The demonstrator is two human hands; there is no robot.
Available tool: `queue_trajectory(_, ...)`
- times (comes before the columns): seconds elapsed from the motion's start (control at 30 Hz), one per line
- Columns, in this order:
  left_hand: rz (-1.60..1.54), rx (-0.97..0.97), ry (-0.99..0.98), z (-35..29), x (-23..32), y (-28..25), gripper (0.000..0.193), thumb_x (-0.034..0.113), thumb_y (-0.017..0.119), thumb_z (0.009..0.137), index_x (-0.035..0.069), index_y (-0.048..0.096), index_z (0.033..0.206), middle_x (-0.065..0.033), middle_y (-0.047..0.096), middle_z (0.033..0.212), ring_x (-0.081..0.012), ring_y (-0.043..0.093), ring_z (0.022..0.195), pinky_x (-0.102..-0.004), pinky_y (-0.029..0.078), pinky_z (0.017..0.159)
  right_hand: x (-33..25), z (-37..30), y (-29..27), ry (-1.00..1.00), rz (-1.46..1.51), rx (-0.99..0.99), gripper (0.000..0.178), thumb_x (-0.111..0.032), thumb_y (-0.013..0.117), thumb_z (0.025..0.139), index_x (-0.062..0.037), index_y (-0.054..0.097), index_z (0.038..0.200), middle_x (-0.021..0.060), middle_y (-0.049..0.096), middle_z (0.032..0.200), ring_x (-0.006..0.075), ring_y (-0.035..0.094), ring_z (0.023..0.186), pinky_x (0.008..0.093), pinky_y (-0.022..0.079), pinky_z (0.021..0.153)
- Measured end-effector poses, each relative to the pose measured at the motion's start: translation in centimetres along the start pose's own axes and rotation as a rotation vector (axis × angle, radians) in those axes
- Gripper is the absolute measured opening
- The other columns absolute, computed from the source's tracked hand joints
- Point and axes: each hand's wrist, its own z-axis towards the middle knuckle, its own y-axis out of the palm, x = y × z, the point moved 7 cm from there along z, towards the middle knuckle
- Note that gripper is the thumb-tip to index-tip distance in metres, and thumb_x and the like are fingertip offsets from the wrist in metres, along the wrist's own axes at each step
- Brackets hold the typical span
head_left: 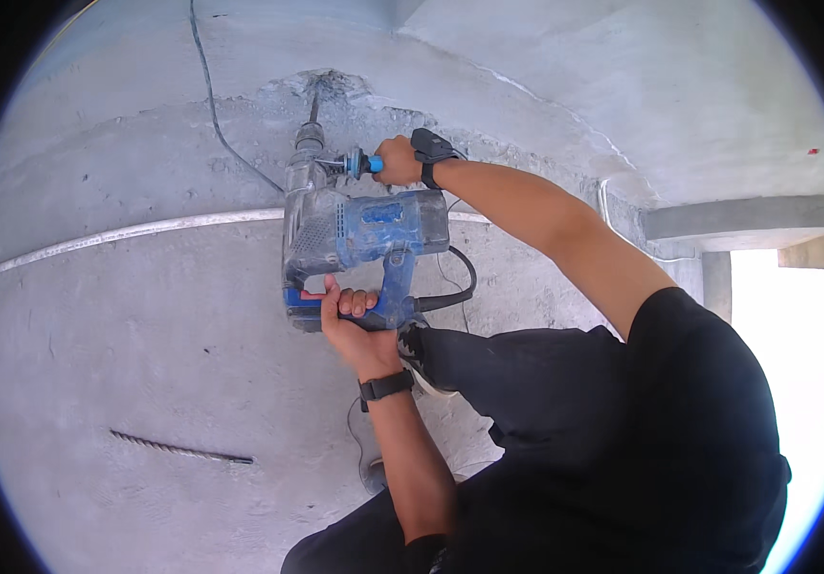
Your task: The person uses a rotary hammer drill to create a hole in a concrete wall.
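A blue and grey rotary hammer drill (374, 225), coated in dust, lies across the middle of the view with its chuck toward the top. From the chuck, a metal bit (314, 107) runs to a broken, crumbly patch of concrete (335, 84); dust hides its tip. My left hand (356, 330) is wrapped round the rear handle, with a finger or thumb beside the red trigger (312, 296). Farther up, my right hand (398, 161) grips the blue side handle (364, 165). Each wrist wears a black strap, the right one carrying a small black box (431, 145).
A loose spiral drill bit (182, 447) lies on the grey concrete at lower left. A pale pipe (125, 232) crosses behind the drill. The drill's black power cord (465, 287) loops beside my bent leg (517, 373). A thin cable (211, 96) comes down from the top.
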Motion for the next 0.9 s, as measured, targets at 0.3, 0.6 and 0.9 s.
queue_trajectory(0.3,-0.074,-0.004,-0.009,0.5,0.5,-0.1,0.021,0.008,0.05,0.087,0.008,0.06,0.105,0.0063,0.037,0.06,-0.0072,0.036,0.05,-0.0251,0.036,0.05,-2.3,-0.3,-1.9,-0.068,-0.015,0.027,0.023,-0.029,0.068,0.067,-0.0076,0.071,0.075,0.0186,0.066,0.066,0.0334,0.067,0.064,0.0419,0.053,0.06)
queue_trajectory(0.6,0.063,-0.045,-0.037,0.6,-0.9,0.5,0.019,0.006,0.05,0.087,0.005,0.057,0.105,0.0072,0.036,0.06,-0.0059,0.038,0.051,-0.0226,0.038,0.055,1.0,0.0,-1.5,0.004,0.004,-0.026,0.025,-0.032,0.067,0.069,-0.0072,0.07,0.074,0.0191,0.066,0.068,0.0339,0.067,0.065,0.0415,0.053,0.061)
queue_trajectory(0.9,-0.043,0.034,-0.017,0.4,-1.0,0.7,0.018,0.008,0.048,0.087,0.005,0.058,0.103,0.0074,0.037,0.06,-0.0047,0.038,0.051,-0.0213,0.037,0.052,-2.4,-0.7,-3.3,-0.088,-0.098,0.038,0.022,-0.027,0.068,0.069,-0.0061,0.07,0.076,0.0209,0.066,0.068,0.0369,0.066,0.065,0.0431,0.053,0.061)
